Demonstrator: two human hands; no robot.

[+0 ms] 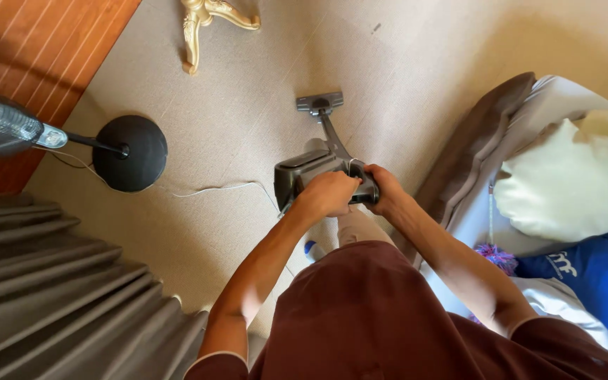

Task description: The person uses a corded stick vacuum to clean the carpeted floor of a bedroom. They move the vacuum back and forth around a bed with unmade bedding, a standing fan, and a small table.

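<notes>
Both hands are on the stick vacuum here, mid-pass by the look of it. The left hand is wrapped over the top of the grey body, fingers curled down onto it, and the right hand is closed around the handle end just beside it, so the two are nearly touching. The wand runs forward from the body to the floor head, which sits flat on the beige carpet, roughly mid-carpet and well short of the gold furniture leg at the far edge.

I'd say the step is plain carpet vacuuming with the head pushed out away from the body. The bit to watch is the thin white cord lying across the carpet from the fan's round black base toward the vacuum; it ends close to the body. Any stroke to the left calls for steering round that cord. The sofa with its cushions hugs the right edge, so there's not much room that way.
</notes>
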